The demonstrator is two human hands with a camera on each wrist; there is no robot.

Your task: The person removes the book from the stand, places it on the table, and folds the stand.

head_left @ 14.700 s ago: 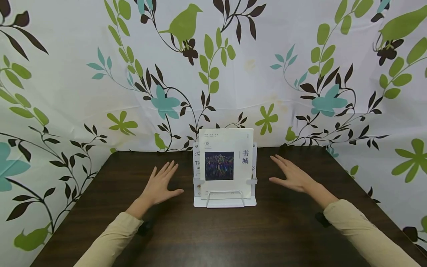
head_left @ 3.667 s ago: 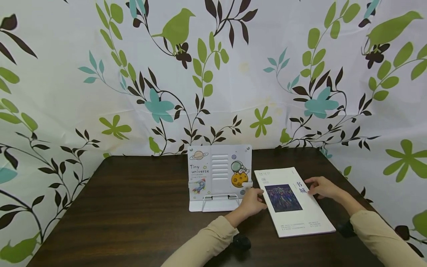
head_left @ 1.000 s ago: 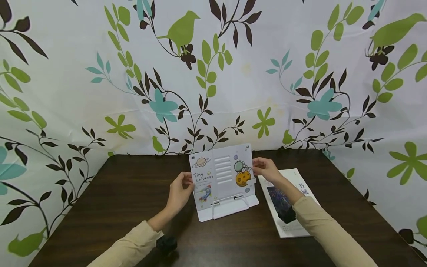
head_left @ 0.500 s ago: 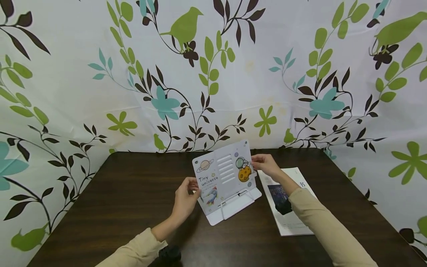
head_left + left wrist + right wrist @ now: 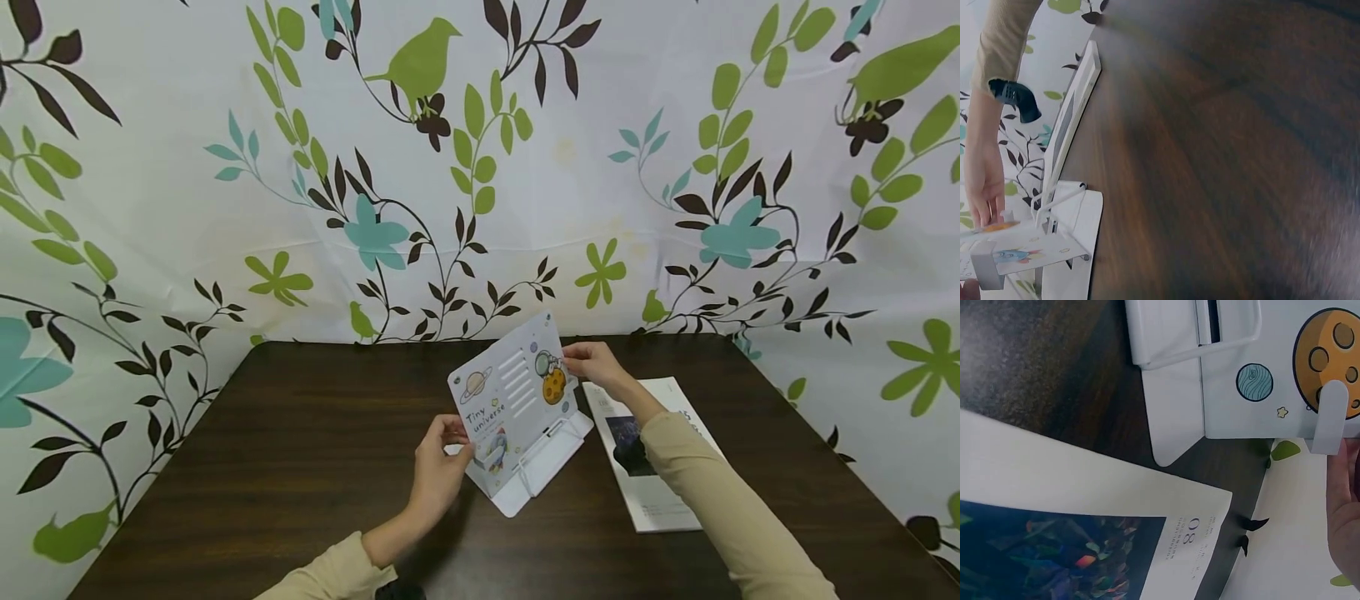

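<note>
A white book stand [image 5: 517, 408] printed with a planet, a rocket, an astronaut and "Tiny universe" stands turned at an angle in the middle of the table. My left hand [image 5: 440, 467] grips its left edge, thumb in front and fingers behind. At the right edge, by the astronaut, my right hand [image 5: 597, 367] pinches the panel. In the right wrist view a white side clip [image 5: 1330, 419] sits right by my fingers. The wire page holder [image 5: 1054, 206] and base ledge show in the left wrist view. Most of my left hand is out of that view.
To the right of the stand a white book [image 5: 652, 500] with a dark picture on its cover lies flat, partly under my right forearm. The dark wooden table [image 5: 300, 433] reaches back to a patterned cloth [image 5: 555, 208].
Earlier the book leaned on the stand; now it lies at the right. Over the last second both hands turn the stand counterclockwise, its left side coming nearer to me.
</note>
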